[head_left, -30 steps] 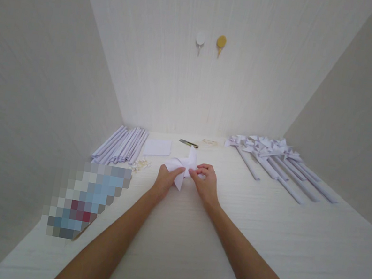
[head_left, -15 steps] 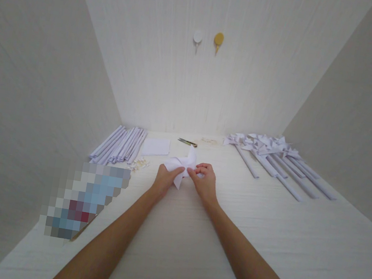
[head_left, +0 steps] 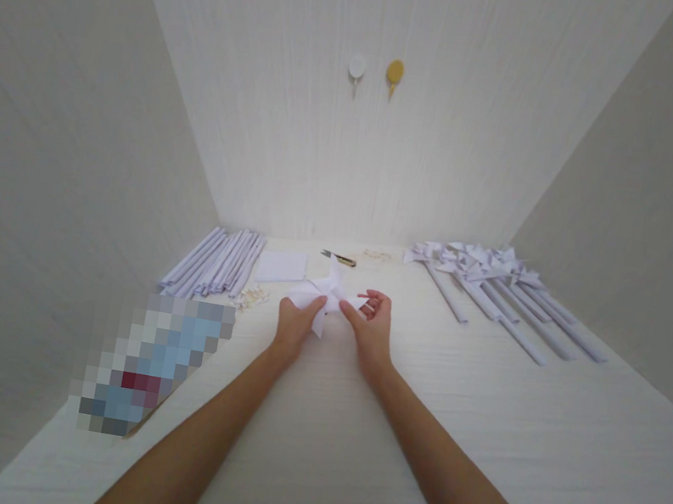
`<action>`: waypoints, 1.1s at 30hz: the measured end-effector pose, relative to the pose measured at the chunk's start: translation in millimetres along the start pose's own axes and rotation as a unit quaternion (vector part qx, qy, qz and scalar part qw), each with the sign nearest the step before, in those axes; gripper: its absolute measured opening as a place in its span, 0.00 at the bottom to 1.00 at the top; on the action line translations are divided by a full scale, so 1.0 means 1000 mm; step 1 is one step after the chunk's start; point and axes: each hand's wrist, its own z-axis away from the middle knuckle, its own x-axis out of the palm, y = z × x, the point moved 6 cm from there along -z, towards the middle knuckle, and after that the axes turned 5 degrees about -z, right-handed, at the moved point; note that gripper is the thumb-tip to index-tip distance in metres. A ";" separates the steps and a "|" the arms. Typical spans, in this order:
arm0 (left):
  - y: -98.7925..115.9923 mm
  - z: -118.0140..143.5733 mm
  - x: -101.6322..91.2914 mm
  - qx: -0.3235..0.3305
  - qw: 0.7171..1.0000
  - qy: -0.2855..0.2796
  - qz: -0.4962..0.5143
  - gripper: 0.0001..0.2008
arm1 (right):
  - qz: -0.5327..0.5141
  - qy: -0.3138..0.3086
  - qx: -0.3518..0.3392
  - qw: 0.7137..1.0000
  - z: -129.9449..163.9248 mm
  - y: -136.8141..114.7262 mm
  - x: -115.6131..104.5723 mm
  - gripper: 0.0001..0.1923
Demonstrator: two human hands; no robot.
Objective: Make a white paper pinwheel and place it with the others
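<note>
1. The scene is evenly and softly lit; the back wall (head_left: 364,162) is brightest low down near its middle, with a pale glow just above the table (head_left: 474,430)
2. The side walls (head_left: 30,192) read greyer and dimmer than the back wall
3. Shadows are faint: only thin soft ones under the forearms and paper items
4. No hard glare shows anywhere
5. The wide lens bends the view, so the walls splay outward toward the edges
6. A pixelated block (head_left: 153,363) covers part of the left table area
7. Small distant items look soft, with little fine detail
</note>
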 end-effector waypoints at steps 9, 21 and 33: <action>0.006 0.019 0.019 0.036 0.997 -0.054 0.036 0.09 | -0.223 -0.041 0.180 0.957 0.013 0.020 0.019 0.15; 0.002 0.022 0.021 0.029 0.998 -0.054 0.034 0.09 | -0.201 0.002 0.127 0.971 0.013 0.018 0.015 0.09; 0.004 0.010 0.021 -0.084 0.961 -0.199 0.171 0.19 | -0.158 -0.089 0.182 0.966 -0.016 0.008 -0.002 0.10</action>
